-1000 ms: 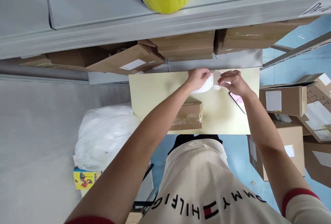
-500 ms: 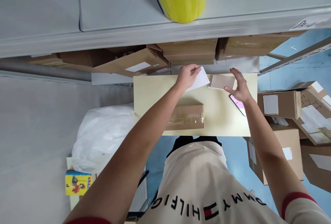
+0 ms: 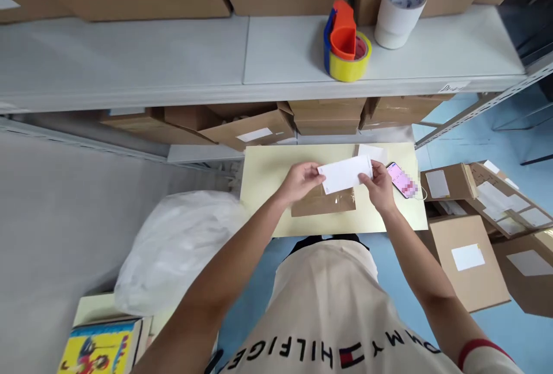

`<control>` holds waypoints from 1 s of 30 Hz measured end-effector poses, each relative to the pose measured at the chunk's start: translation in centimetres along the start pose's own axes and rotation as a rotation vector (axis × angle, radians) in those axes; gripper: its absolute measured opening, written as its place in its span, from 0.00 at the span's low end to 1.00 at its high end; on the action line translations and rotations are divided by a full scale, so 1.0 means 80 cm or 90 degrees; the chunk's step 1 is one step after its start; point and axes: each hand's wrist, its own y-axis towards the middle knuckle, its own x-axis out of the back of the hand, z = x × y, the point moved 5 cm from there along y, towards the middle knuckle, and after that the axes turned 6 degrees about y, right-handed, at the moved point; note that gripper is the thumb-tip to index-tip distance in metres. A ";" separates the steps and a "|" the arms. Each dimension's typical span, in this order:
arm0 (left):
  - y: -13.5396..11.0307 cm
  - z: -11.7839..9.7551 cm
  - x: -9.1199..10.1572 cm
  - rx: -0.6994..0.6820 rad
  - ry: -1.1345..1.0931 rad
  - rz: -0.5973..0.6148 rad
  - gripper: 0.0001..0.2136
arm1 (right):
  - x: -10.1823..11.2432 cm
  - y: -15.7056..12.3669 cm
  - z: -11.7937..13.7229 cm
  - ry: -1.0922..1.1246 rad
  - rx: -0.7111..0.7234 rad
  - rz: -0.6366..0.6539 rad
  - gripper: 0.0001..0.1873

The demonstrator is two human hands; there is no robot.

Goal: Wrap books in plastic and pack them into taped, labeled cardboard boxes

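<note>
A white paper slip (image 3: pixel 345 174) is stretched between my two hands above the table (image 3: pixel 268 175). My left hand (image 3: pixel 301 181) pinches its left end between thumb and fingers. At the other end, my right hand (image 3: pixel 380 187) grips the slip with the thumb on top. Beneath the slip lies a taped cardboard box (image 3: pixel 322 206), partly covered by it. Behind my right hand a flat white paper item (image 3: pixel 372 152) rests at the table's far edge. A phone with a pink screen (image 3: pixel 401 180) lies to the right of that hand.
A shelf (image 3: pixel 181 54) crosses above the table, bearing a yellow tape roll in a dispenser (image 3: pixel 351 68), a white roll (image 3: pixel 400 17) and cartons. Labelled cardboard boxes (image 3: pixel 466 264) are piled at right. A bulging white plastic bag (image 3: pixel 173 247) stands at left.
My right hand, open before near the phone, has closed on the slip's right end. My left hand has brought the slip nearer to me. The view takes in more of the shelf.
</note>
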 end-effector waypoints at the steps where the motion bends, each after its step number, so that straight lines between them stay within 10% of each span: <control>1: -0.016 0.009 0.000 0.017 -0.046 0.007 0.16 | -0.002 -0.012 0.005 -0.042 0.014 -0.012 0.24; 5: -0.068 0.032 -0.008 0.050 -0.158 -0.088 0.17 | -0.033 -0.064 0.042 -0.325 0.195 -0.071 0.26; 9: -0.102 0.032 -0.020 0.042 -0.264 -0.120 0.16 | -0.104 -0.114 0.068 -0.486 0.365 0.106 0.17; 17: -0.151 0.024 -0.006 0.105 -0.516 -0.042 0.21 | -0.144 -0.147 0.070 -0.516 0.345 0.144 0.14; 30: -0.177 0.039 0.014 0.085 -0.479 0.011 0.23 | -0.165 -0.179 0.078 -0.538 0.362 0.135 0.12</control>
